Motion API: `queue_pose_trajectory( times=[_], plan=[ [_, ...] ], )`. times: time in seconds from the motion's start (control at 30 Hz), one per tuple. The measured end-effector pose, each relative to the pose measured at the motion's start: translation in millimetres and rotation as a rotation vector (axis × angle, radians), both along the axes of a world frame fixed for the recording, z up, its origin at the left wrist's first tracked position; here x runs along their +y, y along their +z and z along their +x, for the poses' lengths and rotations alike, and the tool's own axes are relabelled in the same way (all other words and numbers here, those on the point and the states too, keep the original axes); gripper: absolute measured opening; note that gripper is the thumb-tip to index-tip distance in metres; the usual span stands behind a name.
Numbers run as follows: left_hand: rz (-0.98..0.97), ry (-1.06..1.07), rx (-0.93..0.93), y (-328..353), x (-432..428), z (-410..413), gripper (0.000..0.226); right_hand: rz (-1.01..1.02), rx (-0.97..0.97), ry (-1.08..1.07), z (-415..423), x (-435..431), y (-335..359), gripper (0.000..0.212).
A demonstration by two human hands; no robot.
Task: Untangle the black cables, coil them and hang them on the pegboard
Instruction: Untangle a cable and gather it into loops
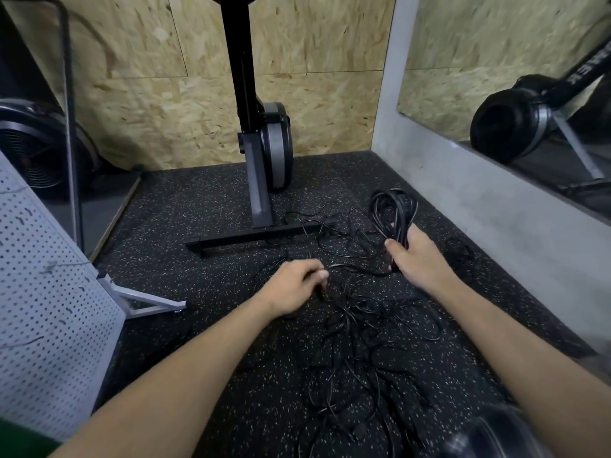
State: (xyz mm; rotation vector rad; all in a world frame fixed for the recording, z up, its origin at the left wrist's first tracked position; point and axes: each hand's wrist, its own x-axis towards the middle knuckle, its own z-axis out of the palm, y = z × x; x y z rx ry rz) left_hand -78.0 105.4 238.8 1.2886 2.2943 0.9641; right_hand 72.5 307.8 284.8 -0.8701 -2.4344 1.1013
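The fingers [396,248] of the right hand [421,257] are clamped around a coiled bundle of black cable [393,209]. A single strand [344,266] is pinched by the curled fingers of the left hand [292,285]. The remaining tangled cables [357,342] are spread over the floor [198,200] between the forearms [198,352]; the pegboard [49,292] is positioned at far left.

This is a gym or workout room. The floor [198,200] is black speckled rubber matting, and a rowing machine [256,166] stands upended against the chipboard wall [148,94]. A fan-wheel machine [36,143] sits on the left and a large wall mirror [496,54] on the right.
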Motion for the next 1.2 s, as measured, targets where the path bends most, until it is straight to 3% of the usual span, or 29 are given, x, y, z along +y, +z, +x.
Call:
queue_pose_trajectory(
  times=[0.1, 0.23, 0.33, 0.37, 0.47, 0.5, 0.57, 0.67, 0.7, 0.8, 0.83, 1.0, 1.13, 1.2],
  plan=[
    [0.159, -0.015, 0.064, 35.7, 0.6, 8.9, 0.025, 0.003, -0.091, 0.059, 0.0, -5.4, 1.6, 0.033],
    [0.366, 0.007, 0.166, 67.9, 7.7, 19.6, 0.02, -0.003, -0.074, 0.171, -6.2, -14.5, 8.2, 0.044],
    [0.405, 0.034, 0.214, 68.1, 8.0, 17.4, 0.014, -0.131, -0.114, 0.212, -8.2, -24.1, 9.1, 0.075],
    [0.403, 0.043, 0.228, 66.3, 7.6, 17.3, 0.014, -0.211, -0.13, 0.23, -7.9, -29.2, 9.0, 0.077],
    [0.41, 0.083, 0.24, 61.8, 7.2, 17.7, 0.013, -0.563, -0.103, 0.22, -8.9, -34.5, 7.8, 0.053],
    [0.414, 0.101, 0.243, 60.8, 7.4, 17.5, 0.014, -0.599, -0.08, 0.23, -6.3, -36.6, 11.4, 0.051],
    [0.417, 0.133, 0.239, 59.2, 8.1, 16.9, 0.015, -0.528, -0.07, 0.28, -3.9, -33.9, 13.7, 0.059],
    [0.425, 0.155, 0.257, 57.1, 10.3, 16.6, 0.014, -0.368, -0.249, 0.347, -2.5, -34.6, 12.6, 0.095],
    [0.417, 0.171, 0.288, 56.0, 11.6, 16.5, 0.014, -0.343, -0.273, 0.357, -3.6, -34.9, 8.6, 0.094],
    [0.383, 0.226, 0.357, 51.5, 13.9, 16.1, 0.021, -0.311, -0.223, 0.399, -6.5, -38.3, 3.1, 0.047],
    [0.38, 0.226, 0.382, 49.4, 13.8, 16.1, 0.023, -0.3, -0.202, 0.395, -7.6, -39.1, 3.1, 0.041],
    [0.372, 0.215, 0.489, 46.7, 16.2, 22.0, 0.03, -0.367, -0.091, 0.345, -7.4, -39.9, 4.2, 0.028],
    [0.358, 0.288, 0.399, 43.3, 13.3, 27.9, 0.035, -0.463, -0.007, 0.322, -6.3, -40.8, 6.0, 0.021],
    [0.405, 0.344, 0.261, 33.0, 10.1, 23.0, 0.026, -0.499, -0.014, 0.308, -4.6, -38.6, 5.3, 0.021]
  ],
)
